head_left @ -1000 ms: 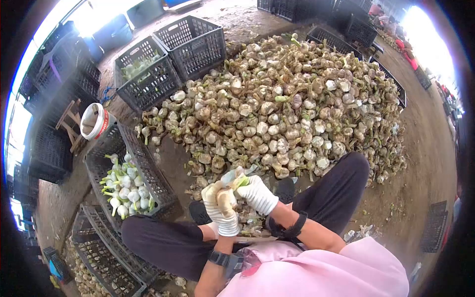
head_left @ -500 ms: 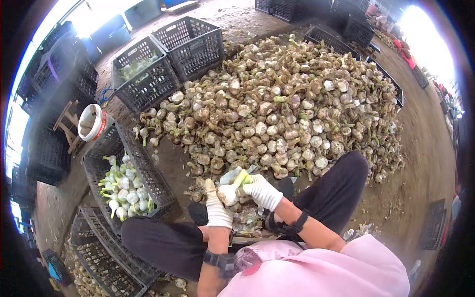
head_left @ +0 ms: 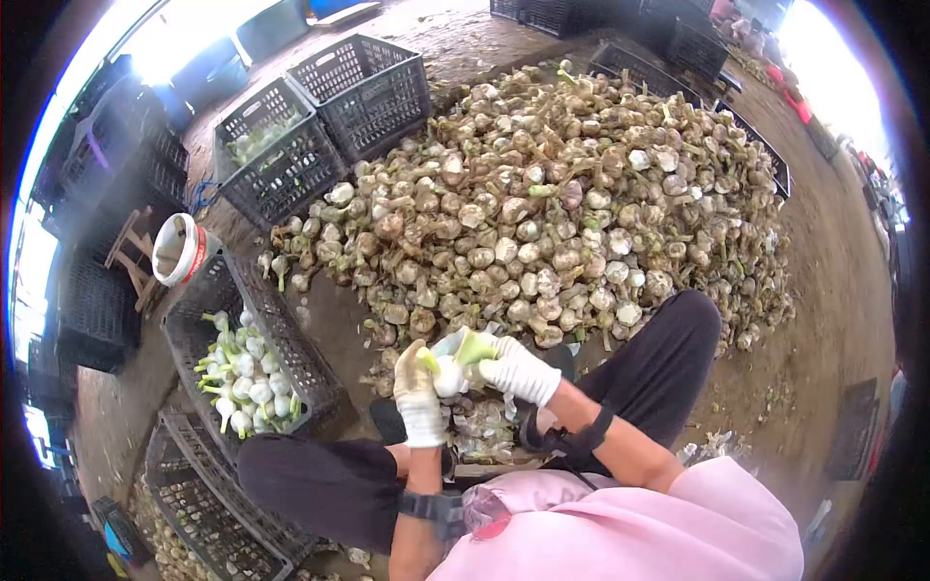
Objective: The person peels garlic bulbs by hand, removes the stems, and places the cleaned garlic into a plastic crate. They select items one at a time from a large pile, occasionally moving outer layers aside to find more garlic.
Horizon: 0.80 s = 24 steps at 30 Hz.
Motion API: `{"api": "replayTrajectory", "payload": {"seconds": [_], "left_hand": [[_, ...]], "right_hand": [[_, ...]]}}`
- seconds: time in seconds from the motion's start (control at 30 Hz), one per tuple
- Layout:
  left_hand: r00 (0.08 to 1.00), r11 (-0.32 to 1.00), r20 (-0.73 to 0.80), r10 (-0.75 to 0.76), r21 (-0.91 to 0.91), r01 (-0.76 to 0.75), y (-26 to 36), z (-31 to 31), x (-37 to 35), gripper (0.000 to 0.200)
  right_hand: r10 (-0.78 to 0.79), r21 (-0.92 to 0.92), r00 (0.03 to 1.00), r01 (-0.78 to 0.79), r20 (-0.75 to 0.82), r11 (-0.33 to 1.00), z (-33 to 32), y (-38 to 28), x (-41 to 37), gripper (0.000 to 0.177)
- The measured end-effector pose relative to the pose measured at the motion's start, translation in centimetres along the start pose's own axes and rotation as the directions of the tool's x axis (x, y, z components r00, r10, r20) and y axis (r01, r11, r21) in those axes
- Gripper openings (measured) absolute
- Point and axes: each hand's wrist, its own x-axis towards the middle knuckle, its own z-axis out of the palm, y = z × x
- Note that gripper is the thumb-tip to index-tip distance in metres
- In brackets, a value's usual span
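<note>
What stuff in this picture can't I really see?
All in the head view:
- Underside of the garlic bulb between the left hand and right hand: turned away.
- Ground under the garlic pile: covered.
- Pink shirt: cut off by the bottom edge.
- Faraway people: too small, blurred.

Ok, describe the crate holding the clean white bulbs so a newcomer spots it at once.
Start from the big heap of soiled garlic and move left, toward the person's left knee. Just beyond that knee sits a black mesh crate with a white bucket by its far end. Clean white bulbs with green stems inside set it apart from neighbouring crates.
</note>
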Motion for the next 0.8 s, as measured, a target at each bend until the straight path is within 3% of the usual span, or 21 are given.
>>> {"api": "replayTrajectory", "payload": {"seconds": [0.07, 0.1, 0.13, 0.17, 0.2, 0.23, 0.27, 0.3, 0.33, 0.4, 0.43, 0.47, 0.5, 0.53, 0.57, 0.6, 0.63, 0.67, 0.7, 0.73, 0.8], "left_hand": [[0.995, 0.991, 0.036, -0.094, -0.094, 0.097, 0.0, 0.5, -0.8, 0.041], [1.0, 1.0, 0.018, 0.02, -0.011, -0.02, 0.0, 0.9, -1.2, 0.041], [0.99, 0.987, 0.009, 0.138, 0.077, -0.138, 0.0, 0.9, -1.5, 0.042], [0.957, 0.896, 0.021, 0.29, 0.345, -0.279, -0.4, 0.6, -1.4, 0.037], [0.957, 0.895, 0.02, 0.289, 0.35, -0.277, -0.7, 0.1, -1.3, 0.037], [0.946, 0.847, 0.019, 0.323, 0.439, -0.298, -0.9, -0.5, -1.0, 0.034], [0.934, 0.792, 0.024, 0.356, 0.523, -0.316, -0.9, -0.7, -0.8, 0.031], [0.883, 0.539, 0.145, 0.446, 0.744, -0.395, 2.5, 0.5, -1.5, 0.018], [0.886, 0.542, 0.145, 0.44, 0.744, -0.391, 3.4, 0.6, -1.0, 0.018], [0.818, 0.372, 0.351, 0.456, 0.759, -0.534, 4.2, -0.1, -0.3, 0.015], [0.99, 0.916, 0.107, 0.093, 0.381, -0.127, 2.7, -0.3, -0.7, 0.02], [0.973, 0.975, 0.061, -0.221, 0.039, 0.219, 5.0, 0.9, -1.3, 0.024], [0.959, 0.961, 0.072, -0.274, -0.027, 0.276, 4.4, 0.3, -1.2, 0.027], [0.943, 0.94, 0.086, -0.322, -0.092, 0.329, 3.7, -0.5, -1.1, 0.029], [0.912, 0.871, 0.141, -0.386, -0.271, 0.41, 3.7, -0.7, -1.1, 0.033], [0.877, 0.761, 0.2, -0.438, -0.437, 0.48, 3.7, -1.0, -1.0, 0.037], [0.857, 0.712, 0.301, -0.419, -0.476, 0.516, 3.7, -1.6, -0.9, 0.038], [0.858, 0.712, 0.294, -0.421, -0.478, 0.514, 3.8, -1.6, -0.8, 0.038], [0.86, 0.667, 0.226, -0.457, -0.553, 0.499, 4.0, -1.3, -0.5, 0.035], [0.854, 0.619, 0.157, -0.497, -0.626, 0.475, 4.1, -1.3, -0.5, 0.033], [0.887, 0.686, 0.131, -0.443, -0.587, 0.43, 3.0, -2.3, -0.4, 0.034]], "right_hand": [[-0.198, -0.244, 0.963, 0.151, -0.182, 0.958, 1.3, 1.8, 0.1, 0.029], [-0.294, -0.32, 0.935, 0.222, -0.2, 0.921, 1.6, 2.5, 0.4, 0.03], [-0.287, -0.312, 0.938, 0.218, -0.195, 0.925, 1.7, 3.0, 0.2, 0.03], [-0.352, -0.444, 0.921, 0.248, -0.168, 0.861, 2.2, 2.4, -0.1, 0.029], [-0.414, -0.568, 0.9, 0.273, -0.133, 0.777, 2.6, 1.9, -0.4, 0.029], [-0.271, -0.49, 0.946, 0.153, -0.179, 0.858, 2.8, 1.8, -0.5, 0.026], [-0.271, -0.489, 0.945, 0.151, -0.183, 0.859, 2.7, 2.0, -0.4, 0.026], [-0.349, -0.501, 0.92, 0.22, -0.179, 0.837, 2.4, 2.3, -0.3, 0.025], [-0.422, -0.512, 0.89, 0.285, -0.172, 0.81, 2.1, 2.5, -0.3, 0.024], [-0.462, -0.603, 0.877, 0.297, -0.135, 0.74, 1.7, -0.2, -0.4, 0.023], [-0.456, -0.629, 0.882, 0.291, -0.115, 0.721, 1.4, 0.4, 0.1, 0.023], [-0.453, -0.656, 0.886, 0.286, -0.096, 0.698, 1.0, 1.5, 0.7, 0.023], [-0.452, -0.658, 0.887, 0.282, -0.099, 0.698, 0.7, 2.3, 1.0, 0.023], [-0.353, -0.639, 0.927, 0.195, -0.128, 0.744, 0.5, 3.0, 1.4, 0.02], [-0.252, -0.618, 0.956, 0.106, -0.153, 0.779, 0.1, 4.1, 2.0, 0.017], [-0.369, -0.781, 0.928, 0.196, -0.047, 0.593, -0.4, 7.3, 2.4, 0.015], [-0.186, -0.76, 0.981, 0.076, -0.059, 0.646, 0.0, 8.1, 2.2, 0.019], [0.0, -0.739, 0.998, -0.046, -0.062, 0.673, 0.4, 8.8, 2.2, 0.024], [-0.01, -0.851, 0.996, 0.082, 0.09, 0.518, 0.6, 9.6, 2.4, 0.035], [0.115, -0.851, 0.972, 0.119, 0.204, 0.512, -0.2, 9.8, 2.0, 0.042], [0.133, -0.913, 0.952, 0.214, 0.274, 0.347, 0.6, 4.9, 0.9, 0.046]]}}
